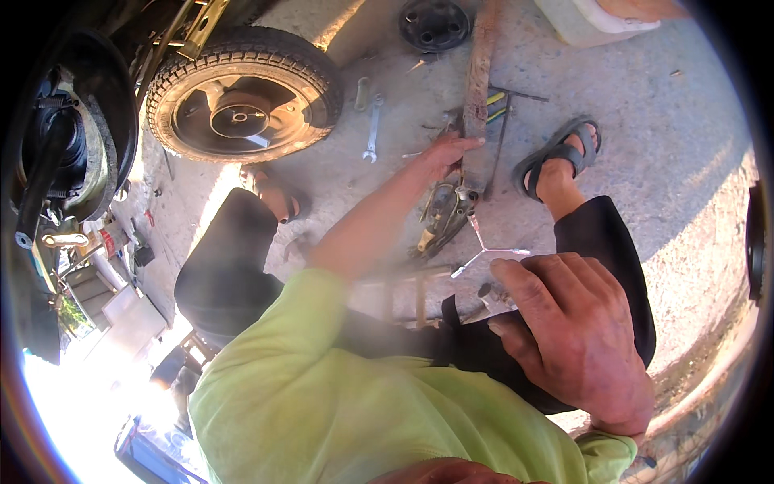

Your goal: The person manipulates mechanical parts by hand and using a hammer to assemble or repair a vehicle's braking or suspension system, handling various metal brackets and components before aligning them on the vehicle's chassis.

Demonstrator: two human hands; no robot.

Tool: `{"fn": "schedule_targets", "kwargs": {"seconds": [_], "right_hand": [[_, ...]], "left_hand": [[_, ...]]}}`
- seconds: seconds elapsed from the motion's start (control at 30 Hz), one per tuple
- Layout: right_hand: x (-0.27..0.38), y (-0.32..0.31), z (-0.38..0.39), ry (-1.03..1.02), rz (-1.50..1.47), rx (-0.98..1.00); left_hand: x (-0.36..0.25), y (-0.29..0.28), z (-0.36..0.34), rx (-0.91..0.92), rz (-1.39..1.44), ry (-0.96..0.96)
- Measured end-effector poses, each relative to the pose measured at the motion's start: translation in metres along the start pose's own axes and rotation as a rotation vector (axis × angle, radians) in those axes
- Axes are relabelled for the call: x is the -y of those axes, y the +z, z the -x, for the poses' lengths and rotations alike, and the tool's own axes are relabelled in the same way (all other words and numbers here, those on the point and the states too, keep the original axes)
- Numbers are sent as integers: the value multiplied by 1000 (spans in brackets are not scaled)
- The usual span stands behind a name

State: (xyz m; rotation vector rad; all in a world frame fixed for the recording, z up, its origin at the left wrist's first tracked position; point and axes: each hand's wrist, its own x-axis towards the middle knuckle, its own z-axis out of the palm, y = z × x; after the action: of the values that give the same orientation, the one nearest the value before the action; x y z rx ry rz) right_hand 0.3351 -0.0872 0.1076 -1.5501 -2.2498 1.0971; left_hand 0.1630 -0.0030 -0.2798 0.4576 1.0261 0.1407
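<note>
My left hand (450, 156) reaches down to the floor at a pile of tools beside a long wooden plank (480, 73). One finger stretches across the plank; the others curl down over something dark that I cannot make out. Just below it lie pliers and other metal tools (442, 214), overlapping one another. A three-armed Y-shaped socket wrench (483, 248) rests with one arm against that pile. Nearer to me, my right hand (568, 331) is raised over my right thigh. Its fingers are bent, with index finger and thumb apart and nothing visible between them.
A motorcycle wheel (314, 89) lies at the upper left. Right of it are a combination wrench (373, 129) and a round black part (434, 24). Yellow-green handles (496, 106) and a thin dark rod (501, 149) lie by the plank. A pale container (588, 24) stands far right.
</note>
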Motion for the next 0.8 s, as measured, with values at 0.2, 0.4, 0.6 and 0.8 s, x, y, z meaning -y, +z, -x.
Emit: {"fn": "schedule_targets", "kwargs": {"seconds": [0.2,0.4,0.6,0.8], "right_hand": [[-1,1,1,-8,7,2],[-3,0,2,1,-8,11],[-9,2,6,30,-48,31],[-14,0,5,41,-77,76]], "left_hand": [[-5,20,15,-134,-179,-19],[-31,-15,38,-228,-654,-14],[-56,-78,-13,-523,-514,394],[-93,-100,-88,-821,-801,354]]}}
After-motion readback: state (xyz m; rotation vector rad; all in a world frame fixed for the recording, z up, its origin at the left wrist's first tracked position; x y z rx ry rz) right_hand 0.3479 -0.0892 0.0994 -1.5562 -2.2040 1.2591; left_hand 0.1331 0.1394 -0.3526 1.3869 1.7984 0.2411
